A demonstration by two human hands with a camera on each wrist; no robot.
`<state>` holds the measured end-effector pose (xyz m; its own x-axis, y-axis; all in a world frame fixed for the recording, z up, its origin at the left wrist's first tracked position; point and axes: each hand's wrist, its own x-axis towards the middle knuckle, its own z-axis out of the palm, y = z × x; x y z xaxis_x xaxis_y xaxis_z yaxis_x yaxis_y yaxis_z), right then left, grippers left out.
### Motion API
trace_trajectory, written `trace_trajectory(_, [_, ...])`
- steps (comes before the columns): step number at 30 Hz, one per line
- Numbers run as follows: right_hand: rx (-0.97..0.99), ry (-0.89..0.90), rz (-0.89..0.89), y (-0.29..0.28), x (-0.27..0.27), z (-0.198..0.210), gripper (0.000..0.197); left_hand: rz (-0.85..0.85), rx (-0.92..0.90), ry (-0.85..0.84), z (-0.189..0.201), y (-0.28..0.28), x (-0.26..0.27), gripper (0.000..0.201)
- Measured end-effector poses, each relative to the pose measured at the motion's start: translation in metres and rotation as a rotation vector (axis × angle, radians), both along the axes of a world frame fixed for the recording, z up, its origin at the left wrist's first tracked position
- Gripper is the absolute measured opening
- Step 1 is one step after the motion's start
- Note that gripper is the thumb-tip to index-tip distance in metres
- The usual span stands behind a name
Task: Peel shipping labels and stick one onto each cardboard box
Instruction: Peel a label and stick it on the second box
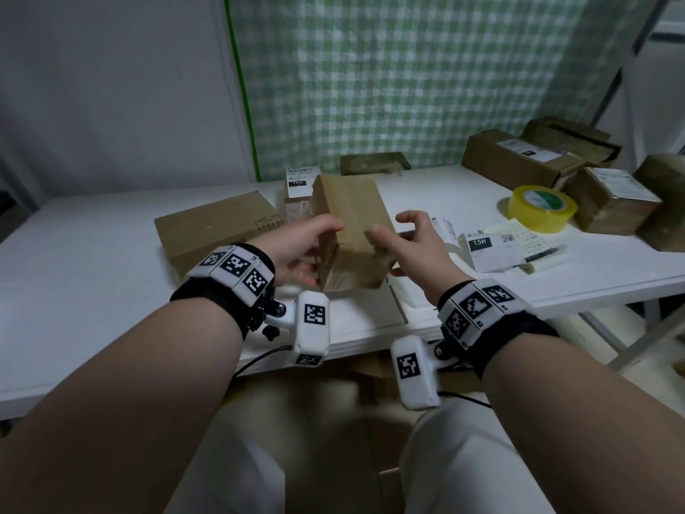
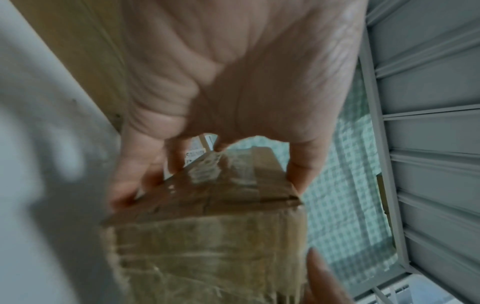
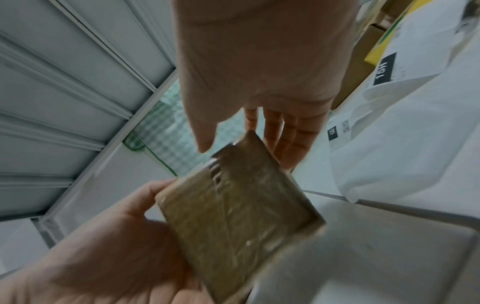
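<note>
Left hand (image 1: pixel 300 250) grips the taped cardboard box (image 1: pixel 352 231) while the right hand (image 1: pixel 411 243), fingers loosely spread, steadies it; best to turn a flat, bare face upward before fetching a label (image 1: pixel 493 250).

Yellow tape roll (image 1: pixel 542 207) on white table (image 1: pixel 92 261)

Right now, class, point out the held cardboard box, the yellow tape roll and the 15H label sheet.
held cardboard box (image 1: pixel 356 217): head view, its upper face.
yellow tape roll (image 1: pixel 519 209): head view, its outer wall.
15H label sheet (image 1: pixel 496 250): head view, its white middle.
</note>
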<state>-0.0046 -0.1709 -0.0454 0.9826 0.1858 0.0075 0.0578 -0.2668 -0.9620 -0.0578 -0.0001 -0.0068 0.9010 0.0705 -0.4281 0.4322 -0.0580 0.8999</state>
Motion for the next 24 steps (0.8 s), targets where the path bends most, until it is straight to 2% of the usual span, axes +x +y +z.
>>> trace_trajectory(3, [-0.079,0.042,-0.025,0.0,-0.002,-0.007,0.047,-0.019,0.051,0.073,-0.006,0.0,-0.009,0.016])
trace_trajectory(8, [-0.096,0.069,-0.015,-0.002,-0.008,-0.015,0.029,-0.054,0.196,0.131,-0.015,0.003,-0.015,0.027])
trace_trajectory(11, [-0.091,0.089,0.009,-0.004,-0.009,-0.021,0.017,-0.071,0.307,0.144,-0.018,0.004,-0.017,0.025])
trace_trajectory(18, [-0.073,0.086,0.018,-0.004,-0.008,-0.027,0.018,0.012,0.527,0.023,-0.013,-0.003,-0.004,0.027])
trace_trajectory(21, [-0.093,0.095,0.017,-0.009,-0.005,-0.029,0.02,0.035,0.538,-0.103,-0.011,-0.013,0.003,0.053])
trace_trajectory(24, [-0.136,0.085,-0.003,-0.017,0.002,-0.03,0.019,-0.019,0.708,-0.127,-0.01,-0.024,0.01,0.072])
